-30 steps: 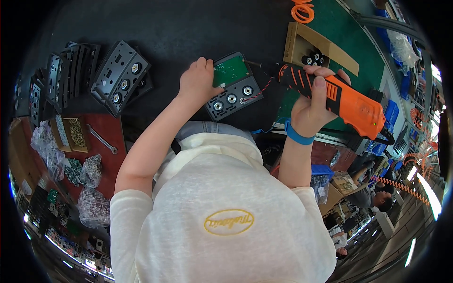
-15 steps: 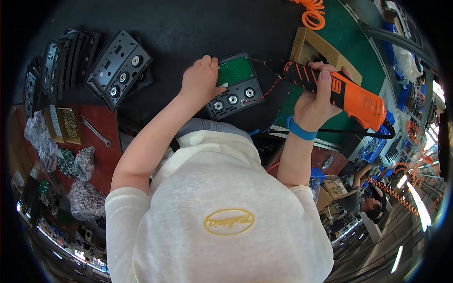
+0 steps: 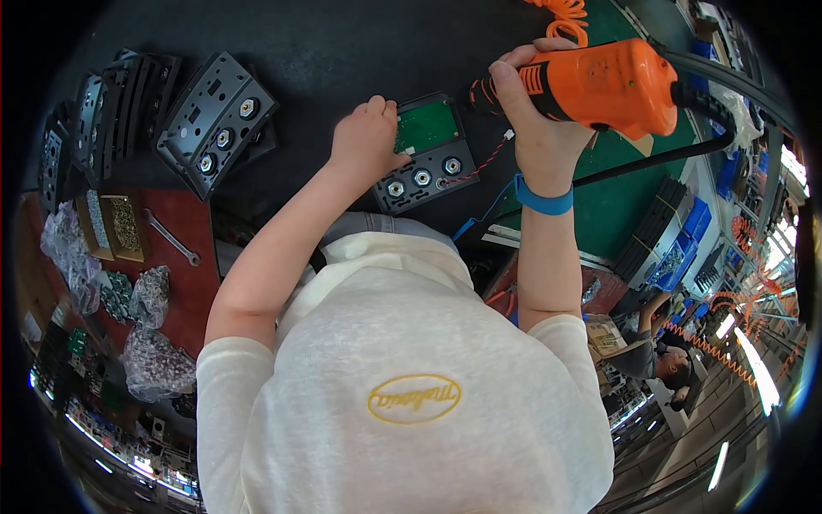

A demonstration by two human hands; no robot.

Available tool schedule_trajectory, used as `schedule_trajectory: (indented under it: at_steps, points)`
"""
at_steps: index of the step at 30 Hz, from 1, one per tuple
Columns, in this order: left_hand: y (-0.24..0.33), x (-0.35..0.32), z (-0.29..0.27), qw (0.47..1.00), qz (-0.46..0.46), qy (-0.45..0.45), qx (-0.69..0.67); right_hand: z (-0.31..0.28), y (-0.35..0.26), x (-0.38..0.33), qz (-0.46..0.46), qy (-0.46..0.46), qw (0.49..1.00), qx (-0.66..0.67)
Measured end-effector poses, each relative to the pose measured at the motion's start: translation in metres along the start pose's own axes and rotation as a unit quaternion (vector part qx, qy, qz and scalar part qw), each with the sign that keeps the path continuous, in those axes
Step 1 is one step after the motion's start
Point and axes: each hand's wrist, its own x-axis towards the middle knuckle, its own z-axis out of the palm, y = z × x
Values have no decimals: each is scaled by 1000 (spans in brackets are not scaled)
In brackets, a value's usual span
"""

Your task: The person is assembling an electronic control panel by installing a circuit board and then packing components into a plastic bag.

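My left hand [image 3: 364, 144] grips the left side of a black metal panel [image 3: 413, 194], its thumb near the board's lower left corner. In the panel lies a green circuit board [image 3: 430, 127]; nearer me is a row of three threaded fittings with hex nuts. A twisted red-and-dark wire [image 3: 486, 164] runs off to the right and ends in a small white plug. My right hand [image 3: 539, 128] is wrapped around an orange and black electric screwdriver [image 3: 599, 84], held tilted just right of the board. Its bit cannot be made out.
More black panels [image 3: 214, 124] with fittings stand stacked at the left. Below them are a wrench [image 3: 173, 238], a box of small brass-coloured parts [image 3: 126, 227] and plastic bags [image 3: 154, 364]. An orange coiled hose [image 3: 565, 17] hangs at the top. A person [image 3: 655, 360] is at the right.
My right hand has moved away from me with the screwdriver, whose front end is now nearer the panel's right side. The screwdriver now hides much of the cardboard box. My left hand stays put.
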Motion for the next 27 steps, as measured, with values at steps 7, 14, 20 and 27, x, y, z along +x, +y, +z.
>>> schedule_trajectory:
  at_steps: [7,14,20,27]
  points:
    - [-3,2,-1,1000,5,-19,-2,-8,-10,-3,46,-3,998,43]
    - [6,10,-7,997,75,-10,16,-18,-38,-26,-7,-28,1000,-8]
    - [11,16,-8,991,117,-28,58,-22,-50,-52,-19,-115,993,-31]
    - [23,27,6,988,88,-85,92,-35,-42,-57,-74,-65,994,37]
